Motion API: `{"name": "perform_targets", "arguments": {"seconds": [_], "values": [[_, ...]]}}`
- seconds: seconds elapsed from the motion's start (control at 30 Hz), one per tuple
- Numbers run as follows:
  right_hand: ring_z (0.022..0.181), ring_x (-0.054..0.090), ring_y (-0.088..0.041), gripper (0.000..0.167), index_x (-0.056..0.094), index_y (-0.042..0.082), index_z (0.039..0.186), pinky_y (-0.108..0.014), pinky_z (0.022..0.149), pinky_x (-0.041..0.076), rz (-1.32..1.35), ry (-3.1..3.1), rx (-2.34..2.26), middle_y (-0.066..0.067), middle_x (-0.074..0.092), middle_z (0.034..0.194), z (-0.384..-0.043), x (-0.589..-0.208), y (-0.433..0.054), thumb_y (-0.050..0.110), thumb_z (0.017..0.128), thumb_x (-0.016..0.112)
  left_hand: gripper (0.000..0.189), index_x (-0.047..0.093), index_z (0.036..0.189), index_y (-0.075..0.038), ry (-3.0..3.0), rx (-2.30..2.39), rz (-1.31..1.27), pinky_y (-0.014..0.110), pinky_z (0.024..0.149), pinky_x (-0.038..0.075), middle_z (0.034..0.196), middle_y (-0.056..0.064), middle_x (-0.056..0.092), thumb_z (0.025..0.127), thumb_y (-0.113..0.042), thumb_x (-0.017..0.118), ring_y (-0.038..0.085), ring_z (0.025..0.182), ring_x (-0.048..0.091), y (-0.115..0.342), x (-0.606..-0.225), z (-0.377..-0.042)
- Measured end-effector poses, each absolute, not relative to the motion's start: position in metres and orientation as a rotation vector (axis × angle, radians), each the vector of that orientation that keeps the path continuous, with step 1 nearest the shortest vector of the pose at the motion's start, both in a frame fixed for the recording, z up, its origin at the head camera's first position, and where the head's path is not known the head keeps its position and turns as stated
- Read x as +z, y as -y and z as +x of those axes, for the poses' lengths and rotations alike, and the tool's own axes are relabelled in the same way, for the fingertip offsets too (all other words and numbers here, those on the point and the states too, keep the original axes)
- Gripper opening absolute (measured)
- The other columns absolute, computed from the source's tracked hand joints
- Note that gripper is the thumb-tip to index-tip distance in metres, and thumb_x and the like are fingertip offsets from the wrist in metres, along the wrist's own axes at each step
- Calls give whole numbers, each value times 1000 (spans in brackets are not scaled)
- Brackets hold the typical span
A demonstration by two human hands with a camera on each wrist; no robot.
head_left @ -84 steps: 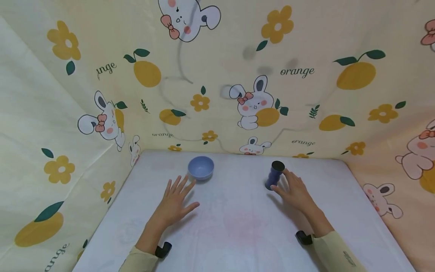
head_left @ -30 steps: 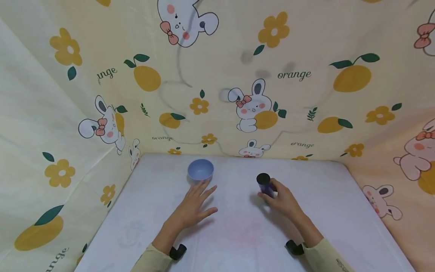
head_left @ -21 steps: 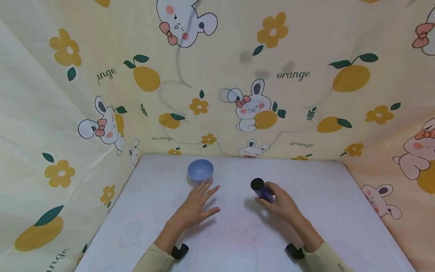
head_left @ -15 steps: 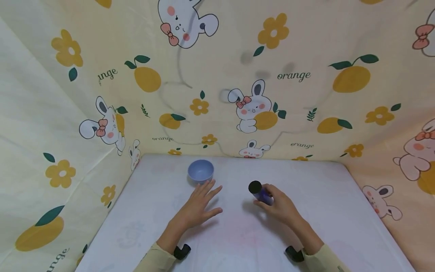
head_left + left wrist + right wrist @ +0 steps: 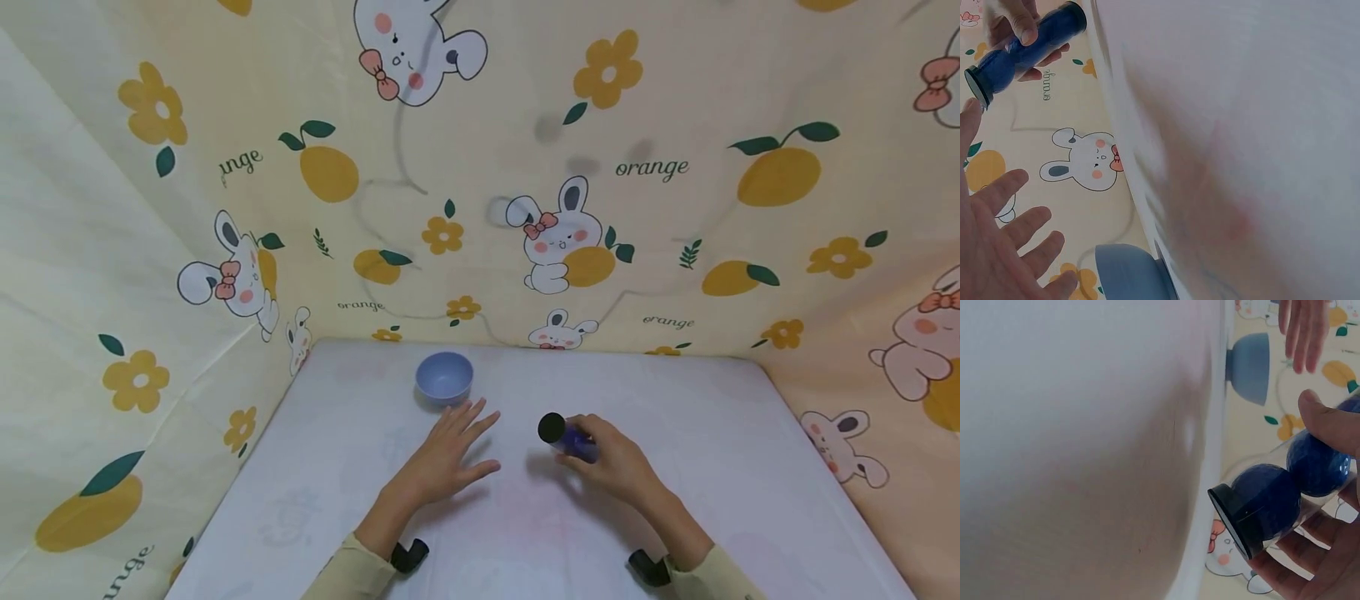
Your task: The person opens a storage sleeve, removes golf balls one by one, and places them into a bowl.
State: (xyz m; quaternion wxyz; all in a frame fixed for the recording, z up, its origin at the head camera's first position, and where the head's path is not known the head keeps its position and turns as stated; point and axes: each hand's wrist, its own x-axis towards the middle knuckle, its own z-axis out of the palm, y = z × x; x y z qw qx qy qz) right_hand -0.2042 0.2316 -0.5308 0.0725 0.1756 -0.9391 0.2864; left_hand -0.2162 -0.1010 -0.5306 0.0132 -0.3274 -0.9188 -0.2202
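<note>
A clear tube (image 5: 577, 443) with black end caps has dark blue balls (image 5: 1264, 499) inside, seen closely in the right wrist view. My right hand (image 5: 621, 463) grips it around the middle, thumb on one side and fingers on the other. The tube leans over to the left, its top cap toward my other hand, and is held above the table. My left hand (image 5: 444, 463) has spread, straight fingers and holds nothing. It hovers over the table just in front of a blue bowl (image 5: 444, 379), which stands upright.
A white-covered table (image 5: 525, 542) lies under both hands. Behind it and at its sides hangs a cream cloth (image 5: 480, 250) printed with rabbits, oranges and flowers. A black strap piece (image 5: 411, 555) sits at the left wrist, another (image 5: 649, 568) at the right.
The tube stood upright at the back right; my right hand has taken hold, lifted it, brought it left and nearer, and tipped it leftward. My left hand has moved right. The bowl stays put.
</note>
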Motion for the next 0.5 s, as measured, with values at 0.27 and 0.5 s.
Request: {"name": "perform_targets", "arguments": {"seconds": [0.27, 0.5], "values": [[107, 68, -22, 54, 69, 18, 131, -50, 90, 60, 588, 2813, 798, 1, 71, 118, -200, -530, -228, 36, 86, 93, 76, 33, 170, -27, 2831, -840, -1075, 57, 132, 15, 178, 4, 25, 106, -61, 58, 33, 164, 22, 95, -527, -215], [106, 69, -24, 53, 70, 18, 131, -50, 89, 60, 628, 2820, 750, 0, 70, 115, -196, -529, -225, 32, 85, 93, 76, 30, 171, -30, 2854, -893, -1071, 54, 131, 20, 176, 1, 30, 107, -64, 55, 27, 163, 26, 89, -526, -214]]}}
